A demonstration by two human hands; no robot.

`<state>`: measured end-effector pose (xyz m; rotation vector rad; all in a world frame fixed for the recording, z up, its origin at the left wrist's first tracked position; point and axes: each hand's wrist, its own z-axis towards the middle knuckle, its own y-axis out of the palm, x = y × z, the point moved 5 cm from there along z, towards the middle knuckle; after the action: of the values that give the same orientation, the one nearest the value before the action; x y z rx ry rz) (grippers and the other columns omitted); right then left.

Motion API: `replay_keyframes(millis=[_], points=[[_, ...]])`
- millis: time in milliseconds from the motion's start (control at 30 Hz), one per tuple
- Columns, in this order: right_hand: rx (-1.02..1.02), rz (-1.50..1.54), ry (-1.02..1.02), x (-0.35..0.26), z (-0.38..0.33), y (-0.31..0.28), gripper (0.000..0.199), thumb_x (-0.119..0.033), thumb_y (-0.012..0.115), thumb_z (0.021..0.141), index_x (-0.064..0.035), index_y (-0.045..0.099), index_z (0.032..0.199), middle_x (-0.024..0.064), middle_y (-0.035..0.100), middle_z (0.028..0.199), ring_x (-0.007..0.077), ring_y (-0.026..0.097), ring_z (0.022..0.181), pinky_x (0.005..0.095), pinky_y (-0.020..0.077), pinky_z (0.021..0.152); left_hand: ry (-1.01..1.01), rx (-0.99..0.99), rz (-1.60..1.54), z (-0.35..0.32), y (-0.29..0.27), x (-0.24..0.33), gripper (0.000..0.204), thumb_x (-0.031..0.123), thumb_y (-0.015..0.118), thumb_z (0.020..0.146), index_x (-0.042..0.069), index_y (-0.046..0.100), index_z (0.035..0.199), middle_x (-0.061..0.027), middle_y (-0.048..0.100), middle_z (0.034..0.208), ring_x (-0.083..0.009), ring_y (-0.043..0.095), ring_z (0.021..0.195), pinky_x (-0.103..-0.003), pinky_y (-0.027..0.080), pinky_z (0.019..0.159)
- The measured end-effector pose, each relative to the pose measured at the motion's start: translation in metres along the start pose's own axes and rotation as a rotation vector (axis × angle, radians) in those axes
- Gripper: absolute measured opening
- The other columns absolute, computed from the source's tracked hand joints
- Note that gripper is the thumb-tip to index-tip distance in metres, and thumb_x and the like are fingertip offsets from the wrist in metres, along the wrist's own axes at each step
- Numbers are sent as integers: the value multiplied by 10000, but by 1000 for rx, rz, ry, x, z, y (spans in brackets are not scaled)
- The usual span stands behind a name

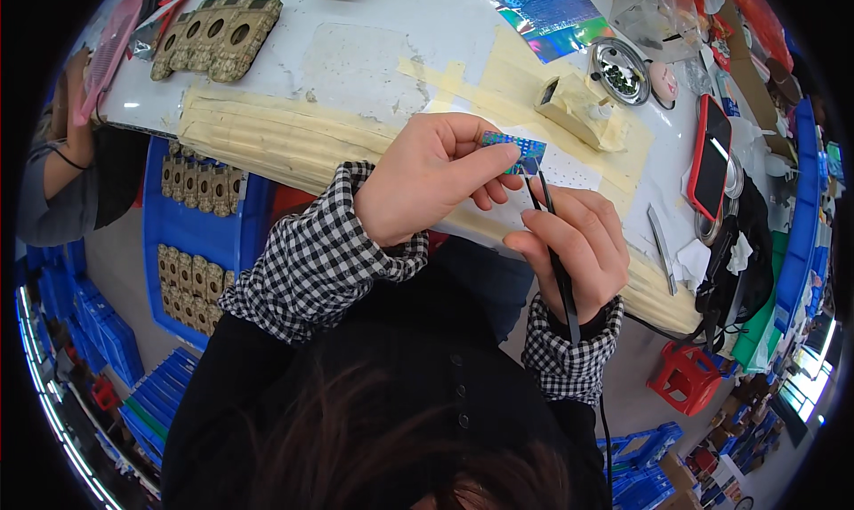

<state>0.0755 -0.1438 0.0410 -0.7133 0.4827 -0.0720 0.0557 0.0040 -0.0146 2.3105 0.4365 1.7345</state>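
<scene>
Left hand [425,181] clamped on a small shiny blue sheet [528,150], thumb pressed on its face, the other fingers curled behind and below. Right hand [583,243] closed round black tweezers [565,288], thumb and fingers on the two arms, rear end running back over my right cuff. Tweezer tips come to the sheet's near right corner, just ahead of my right fingers; whether they nip anything there, I cannot tell. Blue sheet is held above the desk [356,61], between my two hands. Black-and-white checked cuffs [325,239] at both wrists.

Under and just beyond the hands: white paper [569,168] with small dark marks. Beyond my right hand, a block wrapped in pale tape [583,114]; past it, a round metal dish [644,64] with dark green bits, a pink rounded object [663,81] just beside. Well ahead of both hands, larger iridescent sheets [560,16].

Right of my right hand: a slim silver tool [661,243], crumpled white tissue [692,261] near it, a red-edged phone [709,168] farther ahead.

Ahead and left of my left hand, well apart: camouflage-patterned pieces [213,55] with round holes. Lower, left of the same hand, a blue tray [191,230] holds two groups of similar pieces. Another person's forearm [67,168] shows farther left. Behind and right of my right hand, a red stool [685,381].
</scene>
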Motion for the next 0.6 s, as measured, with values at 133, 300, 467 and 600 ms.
replay_keyframes(millis=[133,300,467,600], points=[[-39,5,18,-2,-1,1,298,-141,776,656,0,638,880,147,669,907,276,623,794,337,503,682,-21,8,-18,0,-1,0,200,168,576,899,-24,631,902,-74,661,797,-63,575,647,-187,470,585],[82,-61,-16,-1,-3,4,349,-69,779,643,5,669,966,109,664,853,226,634,769,305,506,633,-48,-3,-55,1,-1,0,194,158,577,896,-29,628,907,-71,656,789,-62,574,636,-180,467,567],[30,-124,-80,-4,-3,7,360,-52,768,653,9,665,993,100,666,885,216,633,788,305,505,630,-49,4,-64,0,-2,0,188,153,575,897,-29,623,907,-48,635,762,-61,573,631,-176,464,557],[22,-166,-111,-4,-5,7,361,-51,764,645,-8,675,993,94,662,913,210,624,792,301,501,625,-50,4,-65,0,-2,1,188,156,575,897,-25,624,900,-38,626,755,-60,573,630,-176,462,555]])
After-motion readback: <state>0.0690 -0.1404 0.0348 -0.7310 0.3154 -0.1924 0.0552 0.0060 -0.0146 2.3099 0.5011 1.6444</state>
